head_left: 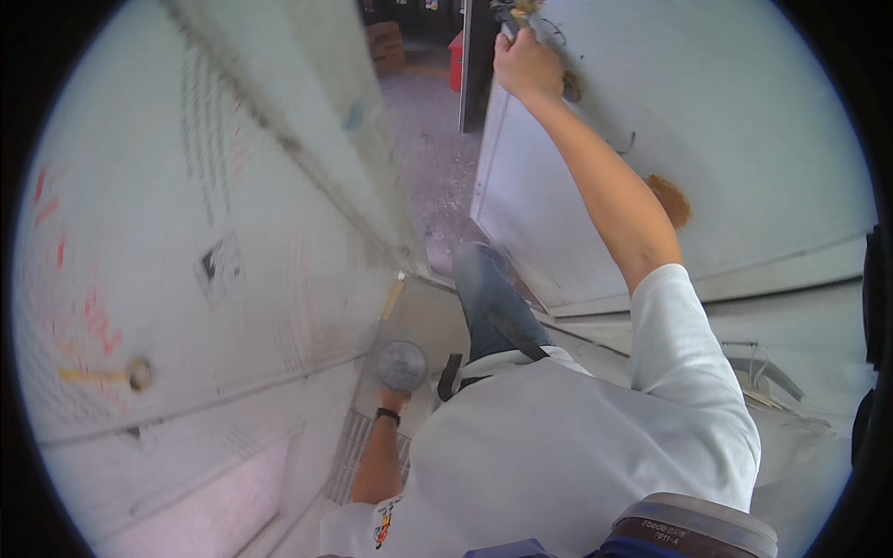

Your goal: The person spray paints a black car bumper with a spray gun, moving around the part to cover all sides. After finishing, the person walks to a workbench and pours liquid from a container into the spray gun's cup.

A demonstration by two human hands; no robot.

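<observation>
My right arm stretches up and forward. At its end my right hand (pixel 530 67) is closed at the edge of a white door (pixel 744 102), on a dark and yellowish handle-like fitting (pixel 514 11) that my fingers partly hide. Low on the left, beside my hip, my left hand (pixel 394 400) holds a round grey container-like thing (pixel 402 365), seen from above. Its kind is not clear, and it covers most of those fingers. A dark band is round my left wrist.
A pale wall (pixel 139 260) with red marks rises on the left, with a yellow tape roll (pixel 139 374) on it. Through the doorway lie a grey floor (pixel 428 149), cardboard boxes (pixel 384 46) and a red object (pixel 456 63). One leg (pixel 493 298) is at the threshold.
</observation>
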